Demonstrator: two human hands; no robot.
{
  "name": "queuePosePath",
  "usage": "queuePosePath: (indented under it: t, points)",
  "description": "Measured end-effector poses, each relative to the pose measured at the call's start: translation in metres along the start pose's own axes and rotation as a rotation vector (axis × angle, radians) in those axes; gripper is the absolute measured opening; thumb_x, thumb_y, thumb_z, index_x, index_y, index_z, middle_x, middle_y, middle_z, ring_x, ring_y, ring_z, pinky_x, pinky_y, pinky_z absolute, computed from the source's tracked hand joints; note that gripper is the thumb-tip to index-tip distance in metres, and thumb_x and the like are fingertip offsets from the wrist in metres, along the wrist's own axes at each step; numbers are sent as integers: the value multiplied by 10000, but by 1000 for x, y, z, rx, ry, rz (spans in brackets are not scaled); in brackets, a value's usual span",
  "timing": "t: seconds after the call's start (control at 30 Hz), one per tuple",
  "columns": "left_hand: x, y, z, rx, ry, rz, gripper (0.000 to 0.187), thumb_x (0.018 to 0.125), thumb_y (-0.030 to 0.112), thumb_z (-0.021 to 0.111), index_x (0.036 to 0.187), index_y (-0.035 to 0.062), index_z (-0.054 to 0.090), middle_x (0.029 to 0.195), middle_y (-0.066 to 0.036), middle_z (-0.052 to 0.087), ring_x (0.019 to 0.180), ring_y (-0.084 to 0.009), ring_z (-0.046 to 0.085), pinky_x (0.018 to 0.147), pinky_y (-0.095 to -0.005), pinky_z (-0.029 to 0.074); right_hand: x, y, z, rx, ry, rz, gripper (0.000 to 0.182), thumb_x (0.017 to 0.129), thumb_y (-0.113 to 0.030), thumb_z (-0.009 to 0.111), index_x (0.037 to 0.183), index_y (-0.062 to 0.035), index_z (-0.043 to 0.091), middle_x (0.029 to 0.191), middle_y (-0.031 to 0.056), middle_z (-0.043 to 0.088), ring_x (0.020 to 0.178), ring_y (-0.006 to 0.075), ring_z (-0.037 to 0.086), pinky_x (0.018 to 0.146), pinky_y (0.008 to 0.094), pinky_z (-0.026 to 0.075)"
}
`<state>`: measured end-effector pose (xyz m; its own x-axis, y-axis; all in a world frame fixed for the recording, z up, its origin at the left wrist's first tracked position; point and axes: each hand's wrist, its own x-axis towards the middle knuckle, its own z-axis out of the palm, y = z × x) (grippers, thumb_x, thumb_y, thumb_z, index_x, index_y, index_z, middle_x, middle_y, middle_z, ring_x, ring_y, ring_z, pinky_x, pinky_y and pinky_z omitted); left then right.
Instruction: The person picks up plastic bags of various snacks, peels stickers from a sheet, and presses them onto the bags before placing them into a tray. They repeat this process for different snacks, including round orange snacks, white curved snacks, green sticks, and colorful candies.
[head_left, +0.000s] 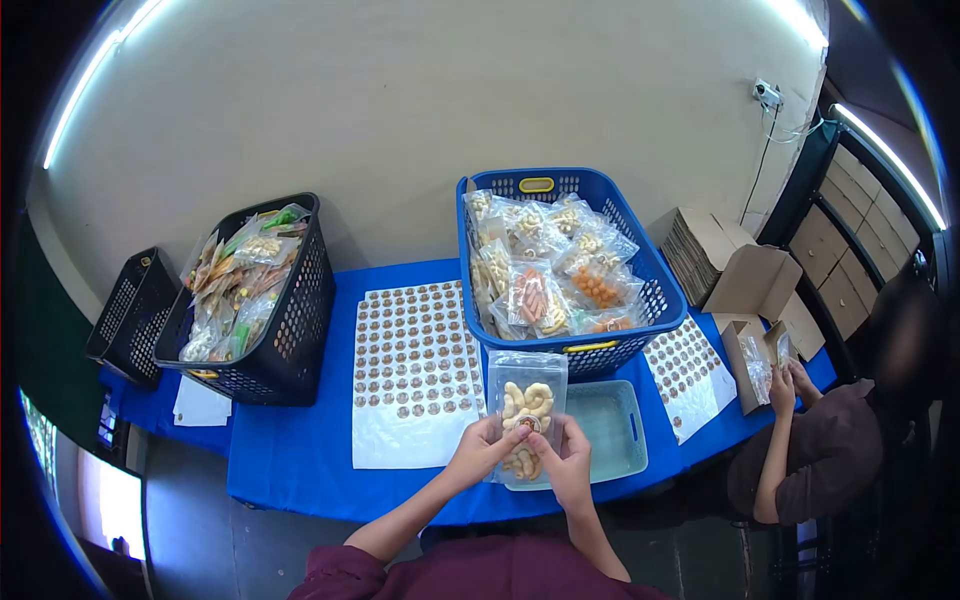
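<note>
Between my two hands is a clear zip pouch [528, 398] of pale, curled snack pieces, held upright over the table's front edge. My left hand [480, 452] grips its left side, and my right hand [566, 462] grips the right side. Both thumbs press on a small round sticker [530, 424] on the pouch front. Behind the pouch and to its right sits a pale green plastic tray [632, 462], partly hidden by it. A white sheet with rows of round brown stickers [412, 350] lies to the left; its lower rows are bare backing.
A blue basket [628, 345] full of snack pouches stands behind my hands. Left are a black basket [290, 350] of mixed packets and another black basket [130, 320]. Right are a second sticker sheet [690, 375], flattened cartons [695, 250] and a co-worker [815, 450] packing a cardboard box [742, 370].
</note>
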<state>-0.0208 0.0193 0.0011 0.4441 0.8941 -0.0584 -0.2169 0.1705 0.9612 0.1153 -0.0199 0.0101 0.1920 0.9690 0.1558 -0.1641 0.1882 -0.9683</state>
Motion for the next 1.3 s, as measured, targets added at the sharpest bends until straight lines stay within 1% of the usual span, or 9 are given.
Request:
queuePosePath:
  t: [0.07,0.37,0.5,0.63,0.9,1.0,1.1,1.2,1.3]
  points:
    - [-1,-5,3,-3,-3,26,305,847,186,570,1065,-23,525,985,-56,588,872,-84,545,741,-227,449,-2,-2,-2,27,13,41,193,820,-33,568,994,38,525,892,41,584,823,76,533,740,210,424]
    - [1,-25,12,108,-67,-37,288,863,241,545,1017,-2,555,870,-15,585,773,-50,510,667,-204,420,-7,6,-35,281,51,182,145,831,-16,533,965,38,542,902,52,592,856,88,545,752,216,433]
    - [4,-17,34,-25,-49,28,311,847,240,568,1028,-12,545,860,-14,583,766,-47,507,654,-197,418,-12,-1,-25,191,92,63,149,820,-46,563,950,21,539,897,48,584,837,78,540,715,213,437]
    - [18,-57,28,324,-26,59,341,806,257,624,1003,-12,552,731,24,547,595,-40,445,505,-190,366,-10,26,-47,71,137,52,104,822,-74,584,900,-11,555,817,7,575,750,42,520,669,188,418]
    - [24,-19,28,57,-359,-106,381,854,178,553,1158,-26,444,1072,-95,551,961,-124,528,826,-258,426,-2,19,-71,200,-37,149,228,800,-88,614,1000,-6,540,913,22,580,831,70,540,756,219,432]
    - [26,-32,25,55,-355,-129,398,867,156,527,1199,-22,398,1082,-96,540,975,-137,523,835,-270,426,0,21,-74,30,-73,88,236,801,-103,615,999,-2,535,949,34,579,869,95,546,758,232,440]
    - [25,-34,44,-74,-185,43,373,871,161,521,1178,-15,399,1029,-89,551,947,-151,532,823,-271,423,-2,12,-54,163,65,39,228,803,-109,613,986,3,535,956,50,577,870,101,548,748,233,445]
    - [34,-53,42,90,-12,203,291,870,194,523,1067,-12,462,954,-90,561,894,-157,539,786,-269,424,-3,26,-41,144,215,-7,211,811,-122,607,960,11,540,915,53,585,839,96,554,715,223,451]
    - [35,-54,36,276,-22,235,265,860,227,533,959,-16,492,885,-104,557,841,-163,540,744,-279,423,-1,31,-39,25,278,-76,184,820,-128,598,927,14,550,854,42,589,785,82,556,678,213,452]
